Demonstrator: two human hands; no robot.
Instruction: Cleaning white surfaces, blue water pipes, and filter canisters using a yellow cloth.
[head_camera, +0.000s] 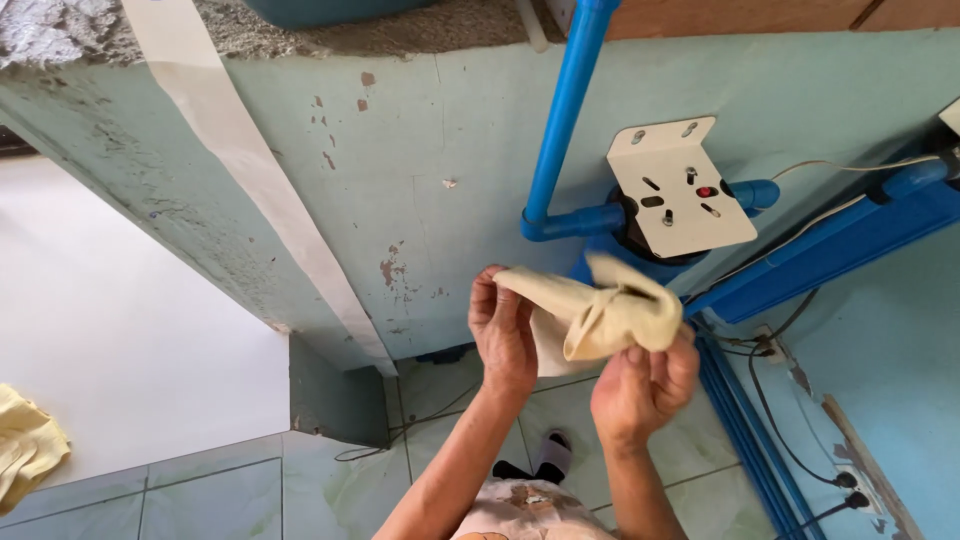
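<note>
Both hands pinching a cream cloth (600, 310).
Left hand (503, 335) grips its 9 o'clock edge; right hand (645, 385) its 5 o'clock fold, below the white bracket (680, 185).

1 view only, from the person's head, tilted steeply down along a pale green wall (420, 150) toward the tiled floor (230, 490). It sits close to both raised hands and the blue pipes (565, 110) just beyond them.

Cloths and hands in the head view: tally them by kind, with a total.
Cloths: 2, one cream cloth held by both hands, one yellow cloth at the left edge
Hands: 2, left hand and right hand
Total: 4
</note>
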